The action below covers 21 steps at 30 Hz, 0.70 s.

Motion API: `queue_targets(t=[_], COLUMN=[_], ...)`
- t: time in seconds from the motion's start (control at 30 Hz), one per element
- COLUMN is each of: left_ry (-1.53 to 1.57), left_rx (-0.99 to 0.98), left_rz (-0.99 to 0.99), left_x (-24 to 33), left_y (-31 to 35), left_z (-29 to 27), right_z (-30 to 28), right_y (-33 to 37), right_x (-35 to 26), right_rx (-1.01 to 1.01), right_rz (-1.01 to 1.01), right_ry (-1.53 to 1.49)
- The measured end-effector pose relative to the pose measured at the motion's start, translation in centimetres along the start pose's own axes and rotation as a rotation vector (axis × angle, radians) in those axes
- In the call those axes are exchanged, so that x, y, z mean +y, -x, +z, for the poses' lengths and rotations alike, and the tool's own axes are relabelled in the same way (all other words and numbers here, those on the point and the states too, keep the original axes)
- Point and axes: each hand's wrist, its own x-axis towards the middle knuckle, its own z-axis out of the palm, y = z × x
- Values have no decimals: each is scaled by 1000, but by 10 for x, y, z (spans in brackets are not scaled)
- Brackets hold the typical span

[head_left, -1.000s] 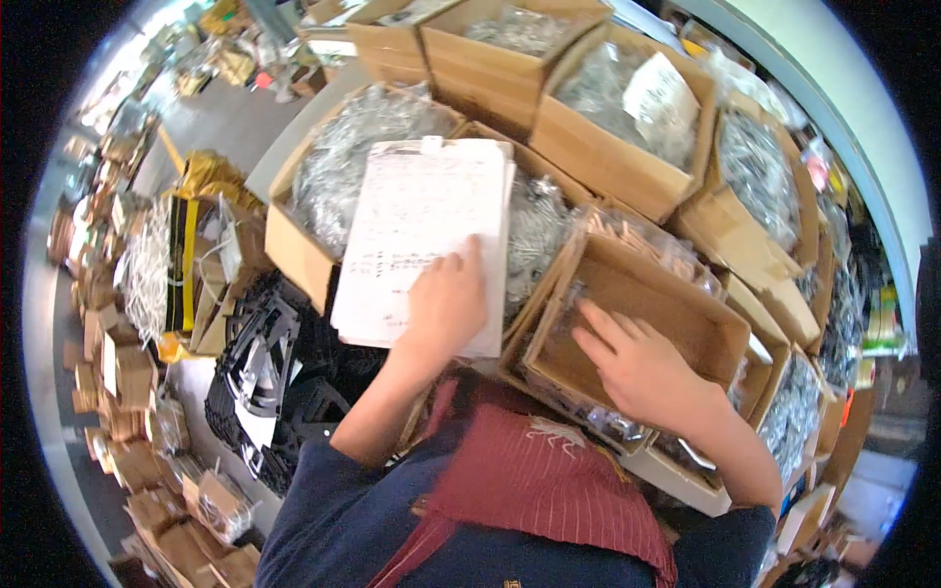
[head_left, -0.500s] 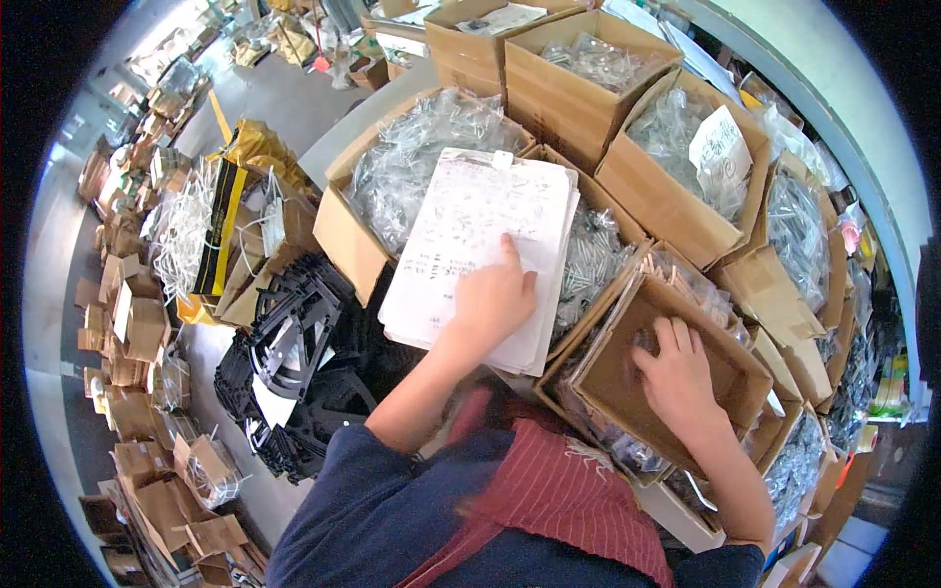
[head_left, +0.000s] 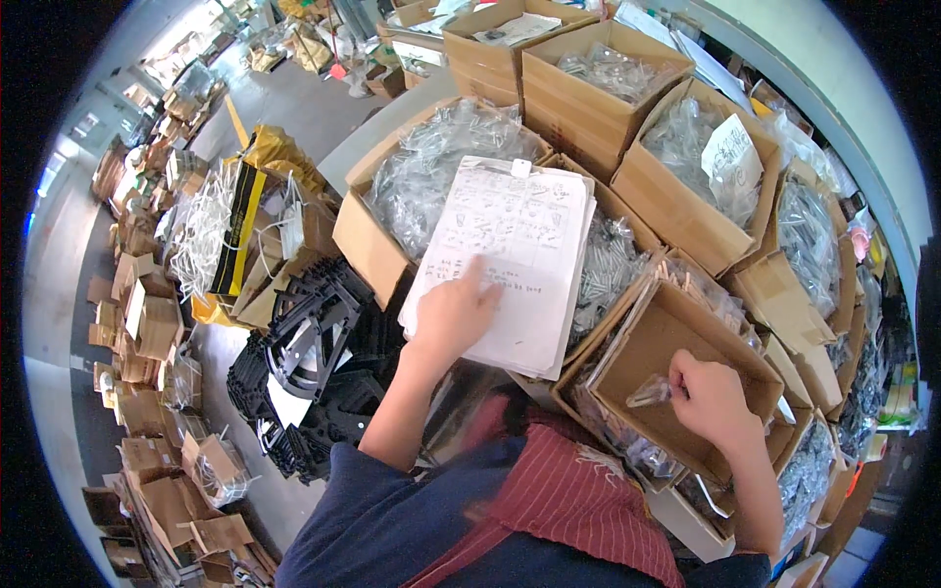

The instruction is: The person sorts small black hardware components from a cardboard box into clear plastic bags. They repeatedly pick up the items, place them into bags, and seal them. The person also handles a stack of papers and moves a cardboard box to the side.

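Note:
A stack of written paper sheets (head_left: 534,235) with a clip at its top edge lies across open boxes. My left hand (head_left: 453,312) rests on its lower left part, index finger stretched out over the writing, holding nothing. To the right, my right hand (head_left: 716,397) is closed on a small clear plastic bag (head_left: 649,392), its fingers pinched at one end. What the bag contains is too small to tell. Both are over a shallow brown cardboard box (head_left: 652,338), whose inner bottom shows around them.
Cardboard boxes of bagged metal parts stand around the sheets, including one box (head_left: 377,250) behind left and another (head_left: 627,230) behind right. Black plastic frames (head_left: 314,343) are piled at the left. White straps (head_left: 201,230) hang beside a yellow sack. Stacked cartons line the far left.
My right hand has lifted from the box's bottom and now pinches a small plastic bag. My left hand's pointing finger has moved down the page. The whole view has shifted slightly.

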Motion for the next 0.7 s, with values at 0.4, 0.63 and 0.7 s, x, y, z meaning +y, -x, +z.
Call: queue_targets(t=[0.4, 0.63, 0.7], left_ry=[971, 1008, 1118], left_rx=[-562, -515, -566], left_rz=[568, 537, 466], left_x=[126, 134, 132], left_y=[46, 50, 47], left_z=[-17, -3, 10], right_z=[-62, -49, -35], right_y=[39, 45, 54], right_x=[-56, -31, -24], right_rx=[335, 168, 101], right_rz=[-1, -190, -130], right_ry=[-461, -540, -684])
